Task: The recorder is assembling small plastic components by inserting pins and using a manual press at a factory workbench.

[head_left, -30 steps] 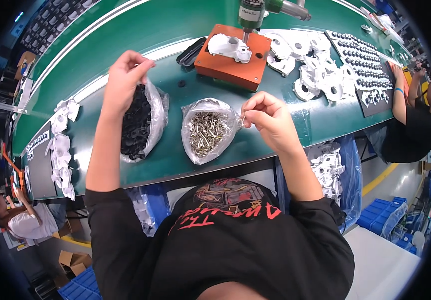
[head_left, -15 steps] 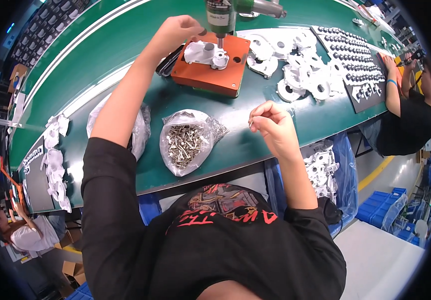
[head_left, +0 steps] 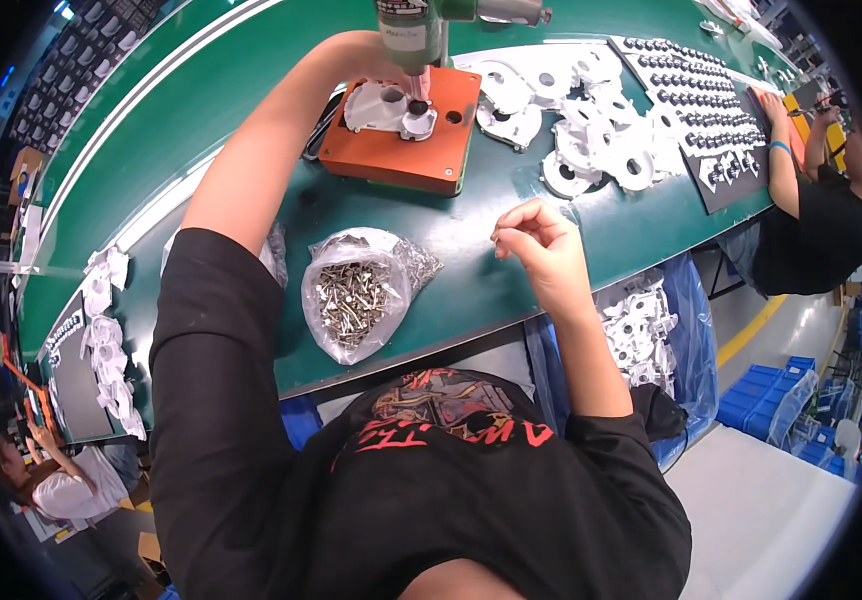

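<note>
An orange block fixture (head_left: pixel 371 160) stands on the green bench with a white cast part (head_left: pixel 376 108) lying in its top. My left hand (head_left: pixel 361 55) reaches behind the green press head (head_left: pixel 408 35), which hides much of it. Its fingertips show below the head, closed on a small black round piece (head_left: pixel 418 107) over the front right end of the casting. Nearer me, above the bench edge, my right hand (head_left: pixel 543 250) is pinched around a small metal pin, mostly covered by the fingertips. An open plastic bag of metal pins (head_left: pixel 353 300) lies between my arms.
White castings (head_left: pixel 601 140) are heaped right of the fixture, beside a board with rows of black-topped parts (head_left: pixel 696 100). A blue-lined bin (head_left: pixel 691 330) of castings stands below the bench edge. Co-workers sit at far right (head_left: pixel 811 220) and far left (head_left: pixel 76 490).
My left hand has brought the black round piece from the fixture's far side down to the casting under the press head. My right hand stays pinched in nearly the same place. The view has shifted slightly.
</note>
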The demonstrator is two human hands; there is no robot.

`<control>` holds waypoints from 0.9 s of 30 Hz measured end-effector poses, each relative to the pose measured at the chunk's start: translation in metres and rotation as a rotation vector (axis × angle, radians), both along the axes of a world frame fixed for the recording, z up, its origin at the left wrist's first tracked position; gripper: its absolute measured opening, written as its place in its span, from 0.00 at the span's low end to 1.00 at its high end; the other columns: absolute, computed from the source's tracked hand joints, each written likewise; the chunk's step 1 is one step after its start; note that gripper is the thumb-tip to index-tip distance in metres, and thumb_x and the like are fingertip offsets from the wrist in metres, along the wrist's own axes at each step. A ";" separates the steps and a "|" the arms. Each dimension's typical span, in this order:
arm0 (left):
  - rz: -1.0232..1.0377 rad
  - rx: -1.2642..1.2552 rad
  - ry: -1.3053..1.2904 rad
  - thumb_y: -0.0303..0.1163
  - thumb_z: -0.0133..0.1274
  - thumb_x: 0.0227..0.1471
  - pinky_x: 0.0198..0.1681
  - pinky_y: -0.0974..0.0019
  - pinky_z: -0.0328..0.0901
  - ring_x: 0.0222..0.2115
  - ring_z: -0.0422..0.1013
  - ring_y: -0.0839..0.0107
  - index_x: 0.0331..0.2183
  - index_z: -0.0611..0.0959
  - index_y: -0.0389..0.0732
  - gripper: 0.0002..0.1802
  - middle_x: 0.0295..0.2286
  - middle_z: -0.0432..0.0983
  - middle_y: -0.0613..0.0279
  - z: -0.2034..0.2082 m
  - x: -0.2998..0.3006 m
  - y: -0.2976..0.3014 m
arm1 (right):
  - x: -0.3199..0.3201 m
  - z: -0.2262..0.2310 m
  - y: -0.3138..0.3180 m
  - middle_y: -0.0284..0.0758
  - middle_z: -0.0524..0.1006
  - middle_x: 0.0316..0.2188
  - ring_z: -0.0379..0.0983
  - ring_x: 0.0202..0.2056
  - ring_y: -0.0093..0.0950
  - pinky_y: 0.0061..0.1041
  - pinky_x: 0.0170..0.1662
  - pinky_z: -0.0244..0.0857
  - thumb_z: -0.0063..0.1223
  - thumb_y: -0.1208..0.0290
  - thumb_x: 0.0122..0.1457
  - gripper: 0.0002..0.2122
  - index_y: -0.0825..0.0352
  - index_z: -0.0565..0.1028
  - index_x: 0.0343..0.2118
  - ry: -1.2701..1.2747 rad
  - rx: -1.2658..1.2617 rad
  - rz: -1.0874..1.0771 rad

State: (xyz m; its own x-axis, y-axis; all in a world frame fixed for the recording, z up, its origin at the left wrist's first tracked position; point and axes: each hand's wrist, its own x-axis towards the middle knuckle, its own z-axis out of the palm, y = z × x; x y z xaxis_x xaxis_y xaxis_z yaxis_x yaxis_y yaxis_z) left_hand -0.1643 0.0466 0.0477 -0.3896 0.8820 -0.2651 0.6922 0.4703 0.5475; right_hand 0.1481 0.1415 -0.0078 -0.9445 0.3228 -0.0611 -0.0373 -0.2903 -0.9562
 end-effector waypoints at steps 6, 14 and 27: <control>-0.088 0.102 -0.012 0.35 0.55 0.43 0.33 0.70 0.63 0.28 0.70 0.75 0.30 0.80 0.43 0.10 0.27 0.76 0.68 0.010 0.016 -0.009 | -0.012 0.004 -0.002 0.34 0.74 0.27 0.69 0.27 0.20 0.18 0.34 0.63 0.52 0.81 0.50 0.04 0.69 0.71 0.29 0.012 0.065 0.002; 0.307 0.430 0.299 0.46 0.56 0.45 0.40 0.58 0.63 0.35 0.70 0.57 0.38 0.76 0.38 0.24 0.34 0.74 0.50 -0.032 0.079 -0.078 | -0.106 -0.002 0.021 0.33 0.76 0.26 0.71 0.28 0.19 0.17 0.36 0.64 0.55 0.73 0.50 0.08 0.72 0.75 0.32 0.109 0.509 -0.182; 0.056 0.461 0.499 0.40 0.64 0.34 0.54 0.56 0.55 0.45 0.63 0.53 0.42 0.75 0.40 0.31 0.40 0.69 0.55 -0.049 0.094 -0.090 | -0.169 -0.011 0.009 0.35 0.77 0.23 0.72 0.26 0.21 0.20 0.33 0.65 0.54 0.74 0.49 0.07 0.72 0.75 0.30 0.111 0.856 -0.160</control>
